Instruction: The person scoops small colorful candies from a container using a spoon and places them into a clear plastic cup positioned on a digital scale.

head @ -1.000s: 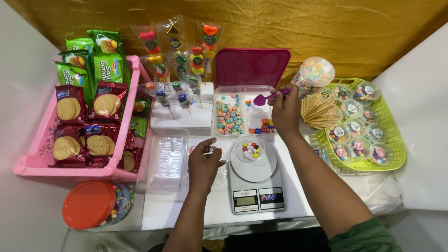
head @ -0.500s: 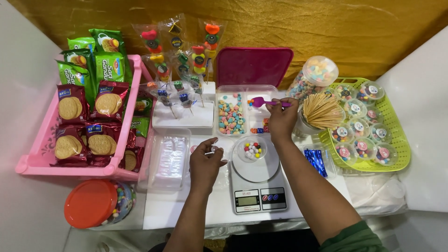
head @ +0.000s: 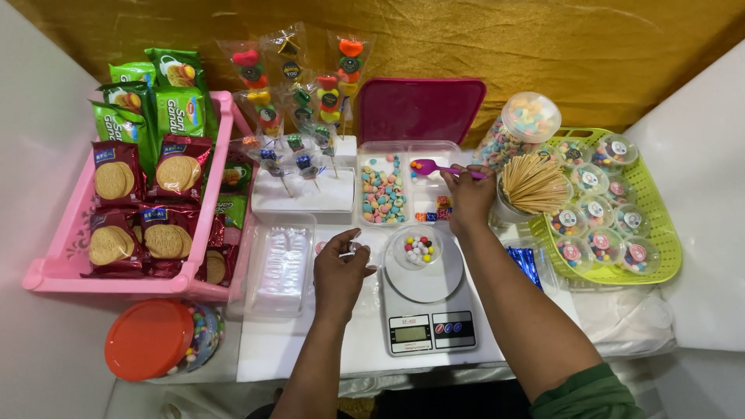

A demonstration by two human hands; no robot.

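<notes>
Two hands at work: your right hand (head: 469,198) pinches a purple spoon (head: 434,167) over the divided candy box (head: 410,182); left hand (head: 340,271) fingers, narrowly curled, grip a small clear lid. Level each scoop, tipping gently into the cup (head: 419,248) on the scale (head: 425,299).

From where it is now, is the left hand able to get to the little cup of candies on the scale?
Probably yes. The left hand sits just left of the small clear cup on the scale, with nothing standing between them; its fingers already hold a small clear piece, which might hamper a grip.
</notes>
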